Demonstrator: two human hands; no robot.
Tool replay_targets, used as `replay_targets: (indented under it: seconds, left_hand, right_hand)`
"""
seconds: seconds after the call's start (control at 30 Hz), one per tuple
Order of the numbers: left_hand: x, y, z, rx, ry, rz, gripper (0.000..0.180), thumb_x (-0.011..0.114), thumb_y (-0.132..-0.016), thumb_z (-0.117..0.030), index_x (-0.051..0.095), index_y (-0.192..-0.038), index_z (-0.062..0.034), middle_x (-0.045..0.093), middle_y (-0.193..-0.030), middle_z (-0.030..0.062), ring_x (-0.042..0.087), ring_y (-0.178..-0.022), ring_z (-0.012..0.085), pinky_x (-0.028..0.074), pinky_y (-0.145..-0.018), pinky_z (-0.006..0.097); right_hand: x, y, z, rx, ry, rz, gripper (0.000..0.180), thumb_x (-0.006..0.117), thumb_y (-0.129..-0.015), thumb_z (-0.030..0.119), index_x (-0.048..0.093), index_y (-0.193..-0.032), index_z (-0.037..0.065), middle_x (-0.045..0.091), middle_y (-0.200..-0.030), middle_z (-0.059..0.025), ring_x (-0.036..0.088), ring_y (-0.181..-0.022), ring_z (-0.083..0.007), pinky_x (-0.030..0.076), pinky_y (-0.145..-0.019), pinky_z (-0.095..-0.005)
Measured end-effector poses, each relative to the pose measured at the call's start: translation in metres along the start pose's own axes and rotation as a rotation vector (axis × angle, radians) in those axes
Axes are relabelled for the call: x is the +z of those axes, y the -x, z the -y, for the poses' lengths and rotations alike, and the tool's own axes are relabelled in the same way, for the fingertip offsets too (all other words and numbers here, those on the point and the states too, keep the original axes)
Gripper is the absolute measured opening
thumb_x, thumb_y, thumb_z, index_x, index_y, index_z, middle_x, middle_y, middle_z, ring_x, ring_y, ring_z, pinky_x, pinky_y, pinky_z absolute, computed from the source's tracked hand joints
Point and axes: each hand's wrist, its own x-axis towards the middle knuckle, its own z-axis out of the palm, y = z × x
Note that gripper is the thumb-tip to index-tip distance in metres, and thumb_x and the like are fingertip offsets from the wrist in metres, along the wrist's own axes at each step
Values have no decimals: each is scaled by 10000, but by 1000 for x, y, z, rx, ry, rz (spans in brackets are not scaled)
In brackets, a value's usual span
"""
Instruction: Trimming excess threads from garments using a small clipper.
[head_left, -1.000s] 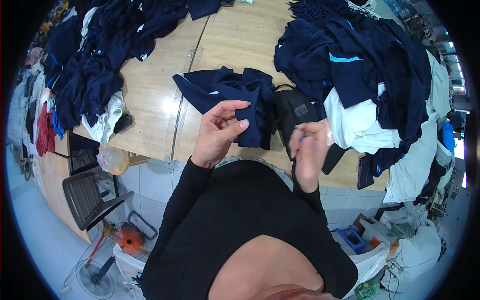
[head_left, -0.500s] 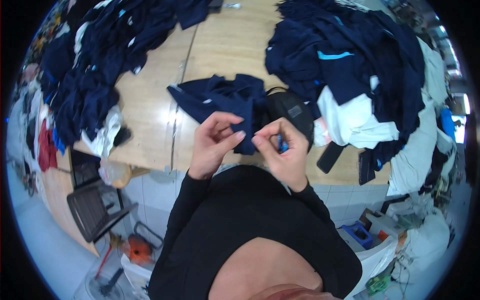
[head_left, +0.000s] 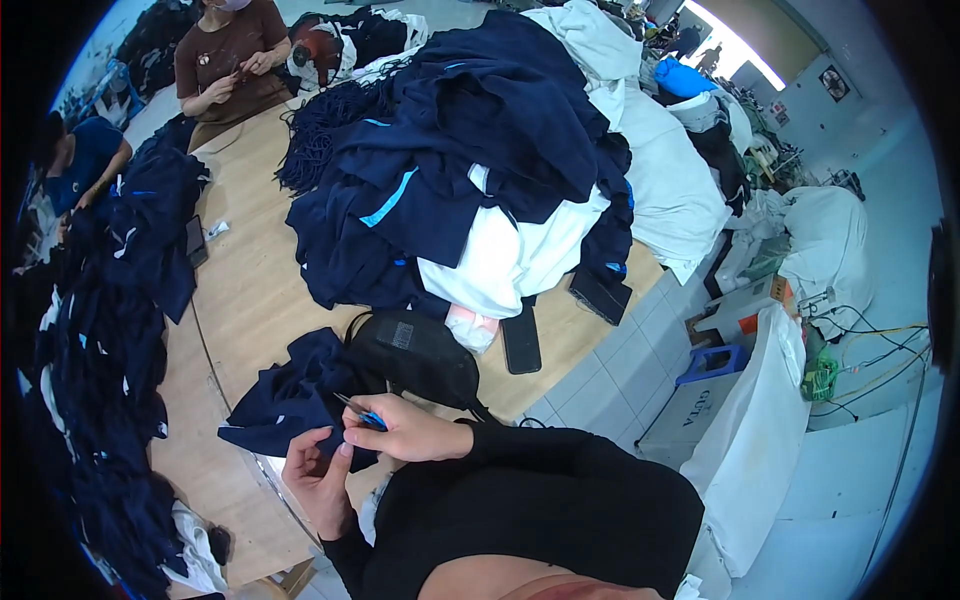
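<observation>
My right hand (head_left: 415, 430) is closed around small thread snips (head_left: 372, 420) with a blue handle, their dark tips pointing up and left. Close beside its fingertips is my left hand (head_left: 320, 478), fingers curled, thumb and forefinger slightly apart with nothing visible between them. Both hands are over the near edge of a crumpled navy garment (head_left: 285, 395) on the wooden table (head_left: 255, 300). Any thread at the fingertips is too small to make out. A black drawstring pouch (head_left: 420, 355) lies against the garment, just beyond my right hand.
A large heap of navy garments (head_left: 450, 130) with a white cloth (head_left: 520, 260) fills the far side. Near it lie a black phone (head_left: 522, 340) and a dark flat item (head_left: 600, 297). More navy garments (head_left: 110, 400) line the left. Two people (head_left: 235, 60) stand beyond.
The view has swung to the right, bringing the big heap, the far people and the right wall into sight. My hands have come closer together, and the snips now show more plainly.
</observation>
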Motion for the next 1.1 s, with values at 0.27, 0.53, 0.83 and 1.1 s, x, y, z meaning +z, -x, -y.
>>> replay_targets:
  seconds: [0.27,0.53,0.83,1.1]
  left_hand:
    - [6,2,-8,-17,24,13,569,959,-793,44,666,-1278,-11,701,-1049,5,648,-909,70,499,-797,202]
    - [8,3,-9,73,-131,21,577,918,-798,80,622,-1283,-13,699,-1079,23,671,-940,84,520,-821,218]
    - [-10,2,-2,19,-169,-30,540,885,-821,65,643,-1298,-13,645,-1031,-30,578,-920,48,443,-799,189]
    - [-6,-4,-8,244,-491,-68,458,845,-842,70,716,-1274,-11,676,-1123,9,572,-884,69,447,-757,191]
  right_hand:
    - [3,0,12,300,-196,119,202,661,-1114,252,589,-1035,80,517,-836,35,461,-732,-48,377,-622,-263]
    - [6,1,11,275,-183,91,188,636,-1124,233,577,-1047,72,530,-866,28,469,-754,-47,406,-645,-273]
    - [0,2,12,180,-180,29,173,617,-1152,227,540,-1050,111,466,-797,76,420,-669,-16,347,-569,-228]
    - [0,-1,5,-68,64,22,142,613,-1116,142,527,-1026,74,552,-912,31,488,-754,-52,452,-710,-249]
